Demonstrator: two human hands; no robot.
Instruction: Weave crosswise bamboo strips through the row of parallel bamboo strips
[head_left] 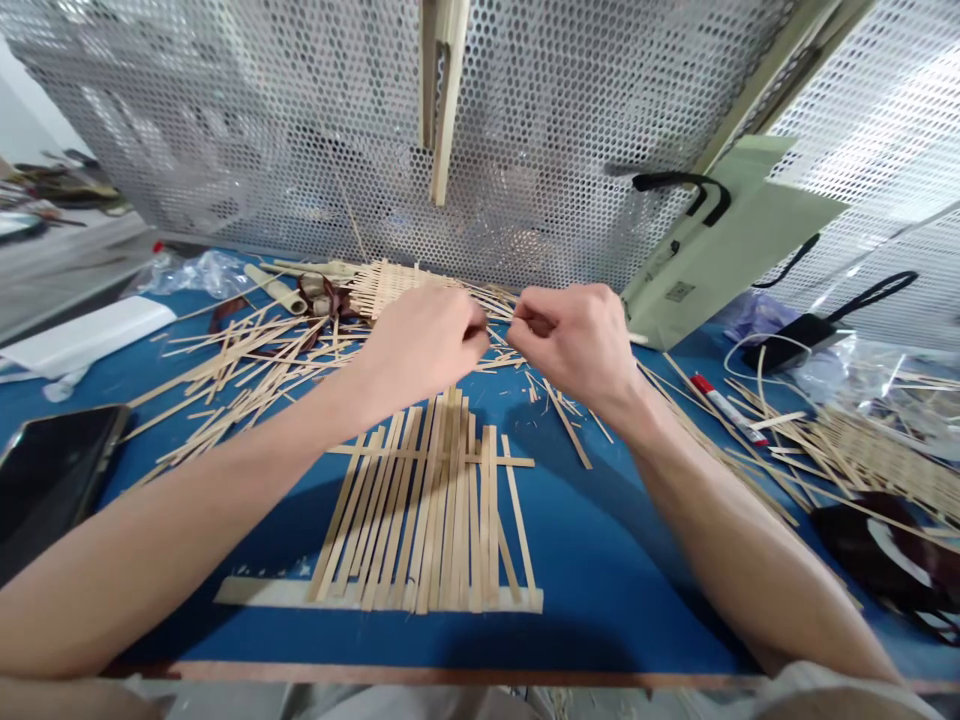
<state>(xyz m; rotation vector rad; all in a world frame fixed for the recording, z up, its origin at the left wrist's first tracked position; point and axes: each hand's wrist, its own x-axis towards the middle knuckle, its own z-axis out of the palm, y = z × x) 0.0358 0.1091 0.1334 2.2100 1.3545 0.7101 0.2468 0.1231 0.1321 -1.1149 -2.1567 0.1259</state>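
My left hand (429,338) and my right hand (574,335) are raised over the middle of the table, a short gap between them. Fingers on both are curled into a pinch, and anything inside them is hidden or too thin to see. Below lie bamboo strips (405,520) side by side, roughly upright in view, with uneven tops. One thin cross strip (517,462) runs across their upper part. Their lower ends rest on a pale flat band (259,592) near the front edge. A partly woven bamboo piece (384,285) lies beyond my left hand.
Loose strips (240,365) are heaped on the left, near a phone (64,465). To the right are a red-and-white marker (727,408), another woven piece (885,450) and a dark roll (885,550). A pale green bag (720,250) leans against the perforated metal panel (540,130).
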